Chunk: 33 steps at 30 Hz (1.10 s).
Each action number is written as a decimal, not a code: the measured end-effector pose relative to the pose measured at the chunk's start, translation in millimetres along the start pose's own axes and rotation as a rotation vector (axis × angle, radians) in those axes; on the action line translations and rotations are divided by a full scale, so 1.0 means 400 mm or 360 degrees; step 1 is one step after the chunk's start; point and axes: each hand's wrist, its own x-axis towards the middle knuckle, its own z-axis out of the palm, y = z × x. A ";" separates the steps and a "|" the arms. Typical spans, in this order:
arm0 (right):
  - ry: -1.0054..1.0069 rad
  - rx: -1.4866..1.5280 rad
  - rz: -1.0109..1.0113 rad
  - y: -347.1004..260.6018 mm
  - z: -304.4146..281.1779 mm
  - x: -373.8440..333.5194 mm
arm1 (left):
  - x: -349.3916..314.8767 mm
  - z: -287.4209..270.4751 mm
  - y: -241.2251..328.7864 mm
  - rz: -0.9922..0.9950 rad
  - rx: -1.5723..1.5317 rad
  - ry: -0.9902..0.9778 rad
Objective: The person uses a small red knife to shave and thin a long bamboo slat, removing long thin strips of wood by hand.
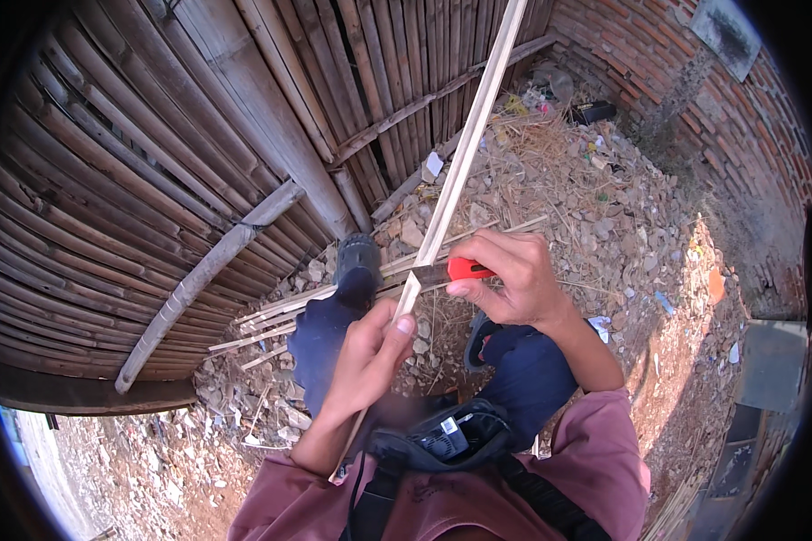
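Observation:
My left hand (377, 354) is closed around the lower part of a long pale bamboo strip (465, 153), thumb lying along it. The strip runs away from me past the top edge of the view, and its thin lower end hangs beside my left forearm. In my right hand (514, 279) is a knife with a red handle (467, 269), gripped between thumb and fingers. Its dark blade (431, 276) points left and meets the strip just beyond my left hand. At the blade the strip shows a slanting break; how deep the cut goes I cannot tell.
Several more bamboo strips (275, 323) lie on the stony ground by my left boot (358, 261). A bamboo slat wall (180, 117) stands at the left, a brick wall (740, 117) at the right. Rubble and litter (550, 180) cover the ground. A black pouch (451, 437) hangs at my waist.

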 end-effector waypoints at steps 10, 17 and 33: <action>-0.0217 0.0029 0.0106 -0.009 0.050 -0.021 | 0.003 -0.001 -0.027 -0.0005 -0.0141 0.0046; -0.0224 -0.0088 -0.0061 -0.001 0.070 -0.026 | 0.007 0.000 -0.029 0.0064 -0.0027 0.0103; -0.0032 -0.0274 0.0012 0.012 0.076 -0.018 | 0.010 0.003 -0.026 0.0121 0.0246 0.0211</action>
